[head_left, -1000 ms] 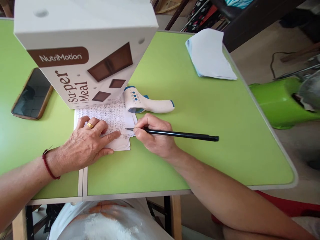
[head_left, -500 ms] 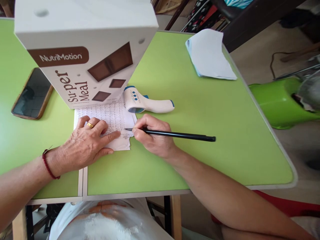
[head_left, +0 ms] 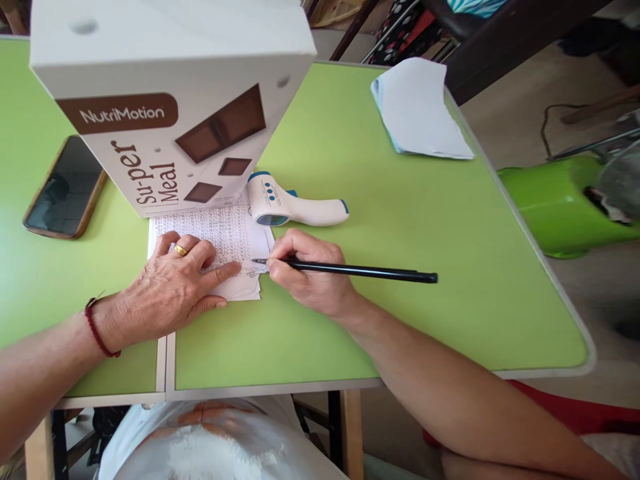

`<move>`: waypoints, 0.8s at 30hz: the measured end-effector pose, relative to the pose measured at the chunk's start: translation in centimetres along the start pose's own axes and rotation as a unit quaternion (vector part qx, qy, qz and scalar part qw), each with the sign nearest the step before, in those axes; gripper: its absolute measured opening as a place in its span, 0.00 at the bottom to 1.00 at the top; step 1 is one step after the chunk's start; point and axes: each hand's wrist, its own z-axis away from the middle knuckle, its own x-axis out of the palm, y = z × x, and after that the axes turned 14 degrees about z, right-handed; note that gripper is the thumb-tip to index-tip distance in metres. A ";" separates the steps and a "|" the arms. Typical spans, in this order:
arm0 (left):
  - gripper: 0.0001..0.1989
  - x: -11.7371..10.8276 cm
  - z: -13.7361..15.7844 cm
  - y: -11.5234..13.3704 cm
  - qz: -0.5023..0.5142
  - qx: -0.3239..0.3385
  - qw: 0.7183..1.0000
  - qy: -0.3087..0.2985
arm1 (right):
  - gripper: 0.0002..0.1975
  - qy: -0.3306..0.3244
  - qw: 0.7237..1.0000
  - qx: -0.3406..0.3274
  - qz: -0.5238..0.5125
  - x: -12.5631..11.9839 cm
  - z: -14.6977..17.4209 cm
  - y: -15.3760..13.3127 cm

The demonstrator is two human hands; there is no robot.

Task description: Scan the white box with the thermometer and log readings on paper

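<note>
Fingers spread, my left hand [head_left: 175, 283] lies flat on a sheet of paper [head_left: 220, 230] covered in dense handwriting. My right hand [head_left: 310, 270] pinches a long black pen [head_left: 365, 271], its tip at the right part of the written lines. The pen slants low, its back end pointing right. A white and blue infrared thermometer [head_left: 295, 207] rests on its side over the paper's upper right edge. Behind the paper a tall white box [head_left: 200, 87] with brown print stands upright and hides the sheet's far end.
A phone [head_left: 65, 190] in a brown case lies left of the box. Folded white paper [head_left: 423, 110] sits near the far right edge of the green table [head_left: 450, 320]. Beyond that edge is a bright green bin [head_left: 555, 203]. A metal-trimmed seam crosses the table below my left hand.
My right hand and the pen have shifted slightly to the right along the paper. My left hand stays in place.
</note>
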 end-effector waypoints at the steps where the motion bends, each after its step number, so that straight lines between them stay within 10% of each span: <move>1: 0.21 0.0 0.0 0.0 -0.001 0.000 1.000 -0.002 | 0.09 0.023 1.000 -0.005 0.006 -0.1 0.1 -0.1; 6: 0.21 -0.3 -0.1 0.1 0.001 -0.012 1.000 -0.013 | 0.07 0.139 0.984 -0.038 0.105 -1.2 0.2 -0.5; 13: 0.21 -0.3 -0.1 -0.1 0.027 -0.005 1.000 0.003 | 0.07 0.088 0.973 -0.097 0.188 -2.2 -0.3 1.0; 16: 0.17 -0.8 -0.1 -0.1 0.067 0.008 0.995 0.077 | 0.07 0.058 0.955 -0.139 0.254 -2.2 -0.2 1.2; 21: 0.03 -3.0 1.1 -0.9 0.041 0.006 0.928 0.371 | 0.06 -0.024 0.942 -0.191 0.276 -2.3 0.3 0.7; 24: 0.09 -4.0 1.5 -2.0 0.069 -0.081 0.938 0.330 | 0.06 -0.055 0.936 -0.206 0.282 -2.3 0.5 0.3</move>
